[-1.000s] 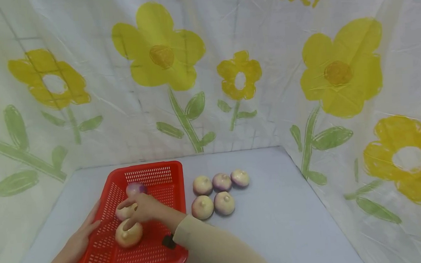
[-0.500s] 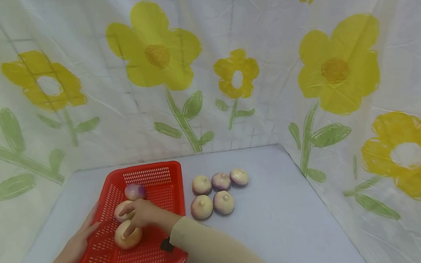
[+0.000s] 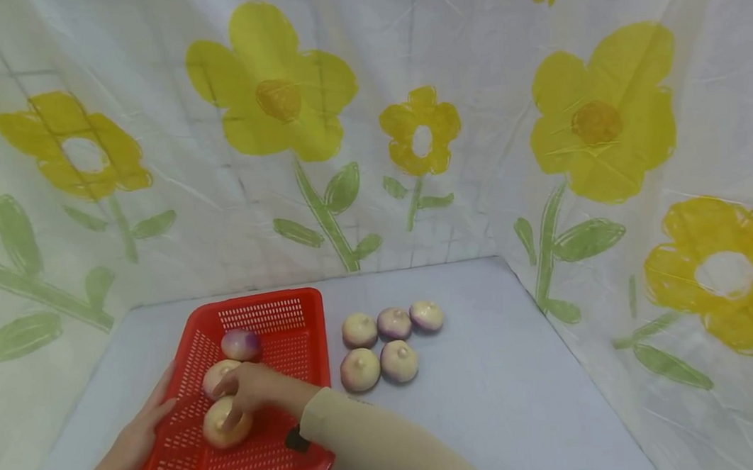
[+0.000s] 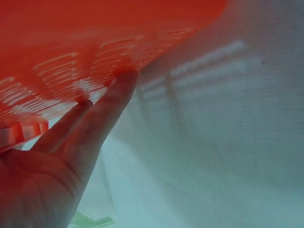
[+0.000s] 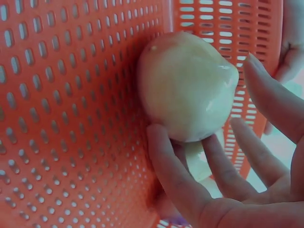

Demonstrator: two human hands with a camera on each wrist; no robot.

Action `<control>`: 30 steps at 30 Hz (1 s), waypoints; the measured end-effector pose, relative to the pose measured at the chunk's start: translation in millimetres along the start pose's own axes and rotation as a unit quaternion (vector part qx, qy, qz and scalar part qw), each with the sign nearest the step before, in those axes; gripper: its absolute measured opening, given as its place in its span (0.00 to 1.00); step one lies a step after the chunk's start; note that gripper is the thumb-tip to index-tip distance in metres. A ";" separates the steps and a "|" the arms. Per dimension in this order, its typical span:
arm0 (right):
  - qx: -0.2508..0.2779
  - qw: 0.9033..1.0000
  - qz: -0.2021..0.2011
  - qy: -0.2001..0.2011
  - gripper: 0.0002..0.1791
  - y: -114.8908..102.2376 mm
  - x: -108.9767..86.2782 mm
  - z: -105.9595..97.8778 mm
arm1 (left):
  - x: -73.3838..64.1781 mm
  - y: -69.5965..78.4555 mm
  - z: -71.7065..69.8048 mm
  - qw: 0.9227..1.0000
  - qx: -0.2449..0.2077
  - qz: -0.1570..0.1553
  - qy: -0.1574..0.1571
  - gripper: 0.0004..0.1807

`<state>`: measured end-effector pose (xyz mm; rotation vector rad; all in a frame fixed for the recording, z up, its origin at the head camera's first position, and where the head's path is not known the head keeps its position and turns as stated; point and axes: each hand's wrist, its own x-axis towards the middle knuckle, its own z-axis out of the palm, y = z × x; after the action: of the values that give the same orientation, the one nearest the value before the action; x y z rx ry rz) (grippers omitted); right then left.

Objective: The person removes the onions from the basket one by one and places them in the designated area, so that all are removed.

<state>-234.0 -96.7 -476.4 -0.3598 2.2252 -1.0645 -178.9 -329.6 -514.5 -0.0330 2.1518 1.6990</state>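
Note:
My left hand [image 3: 134,436] holds the left rim of a red plastic basket [image 3: 271,297]; in the left wrist view its straight fingers [image 4: 107,116] press the outer wall. Inside the basket, my right hand [image 3: 253,390] is over the nearest cream onion [image 3: 223,431]. In the right wrist view spread fingers [image 5: 178,178] touch or nearly touch that onion's side, and the thumb stands slightly apart from it. Behind it are a second pale onion [image 3: 218,374], partly hidden by the hand, and a purple onion [image 3: 240,345].
Right of the basket, several onions stand in two rows on the white table [image 3: 486,378], one of them a pale onion [image 3: 361,369] in the near row. A flower-printed curtain [image 3: 476,187] hangs behind and around the table.
My right hand's fingers and thumb have drawn closer together over the near onion. The left hand keeps its hold on the basket. The head view has shifted slightly.

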 end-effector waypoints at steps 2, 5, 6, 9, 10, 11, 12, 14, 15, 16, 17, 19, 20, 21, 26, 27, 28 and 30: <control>0.027 0.999 0.022 -0.009 0.24 -0.1 -0.8 -1.0 | 0.4 0.1 -0.9 1.000 -0.001 0.009 -0.005 0.33; 0.033 0.999 0.031 -0.015 0.25 -0.6 0.4 -0.8 | 1.2 0.5 -1.8 1.000 -0.004 0.020 -0.012 0.33; 0.032 0.999 0.031 -0.018 0.26 -0.5 1.2 0.0 | 1.4 0.8 -1.9 1.000 -0.006 0.021 -0.013 0.33; 0.015 0.999 0.037 -0.030 0.26 0.6 4.1 4.1 | 1.0 0.7 -2.0 1.000 -0.011 0.011 -0.013 0.32; 0.004 0.999 0.035 -0.034 0.27 1.0 4.7 6.3 | 0.6 0.5 -1.9 1.000 -0.013 0.006 -0.013 0.32; -0.002 0.999 0.038 -0.038 0.27 1.8 5.5 8.4 | 0.2 0.3 -1.8 1.000 -0.016 0.001 -0.013 0.32; -0.009 0.998 0.042 -0.040 0.27 2.6 6.0 10.4 | -0.4 -0.3 -1.5 1.000 -0.014 0.000 -0.014 0.32; -0.030 0.998 0.040 -0.042 0.26 2.7 6.4 13.5 | -1.1 -1.2 -1.2 1.000 -0.009 0.002 -0.014 0.32; -0.041 0.998 0.035 -0.042 0.26 2.4 6.3 14.9 | -1.4 -1.3 -0.9 1.000 -0.010 0.004 -0.013 0.32; -0.051 0.997 0.032 -0.042 0.26 2.3 5.9 16.5 | -1.5 -1.4 -0.7 1.000 -0.010 0.005 -0.014 0.32; -0.044 0.997 0.037 -0.045 0.25 2.4 5.2 17.6 | -1.6 -1.5 -0.6 1.000 -0.008 0.007 -0.012 0.32; -0.047 0.997 0.031 -0.057 0.22 1.9 3.3 19.3 | -1.4 -1.6 -0.4 1.000 -0.007 0.010 -0.012 0.32; -0.029 0.997 0.041 -0.066 0.20 1.8 2.0 20.2 | -0.9 -1.2 -0.3 1.000 -0.010 0.010 -0.012 0.32; -0.014 0.996 0.054 -0.076 0.19 1.9 0.7 20.6 | -0.6 -0.9 -0.1 1.000 -0.013 0.009 -0.012 0.32; 0.032 0.990 0.089 -0.101 0.14 2.2 -3.6 24.1 | -1.1 0.3 0.9 1.000 -0.024 -0.001 -0.019 0.31; 0.018 0.992 0.076 -0.101 0.13 2.1 -3.5 24.4 | -1.6 0.6 1.2 1.000 -0.023 -0.002 -0.019 0.31; 0.011 0.993 0.070 -0.098 0.13 1.7 -3.4 25.0 | -2.0 0.9 1.3 1.000 -0.024 -0.004 -0.018 0.31; 0.001 0.994 0.064 -0.090 0.13 1.1 -3.1 24.4 | -2.4 2.0 1.5 1.000 -0.022 -0.007 -0.013 0.31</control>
<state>-215.8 -109.2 -487.4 -0.2965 2.0574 -0.9295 -176.9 -328.2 -512.1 -0.0374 2.0891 1.7298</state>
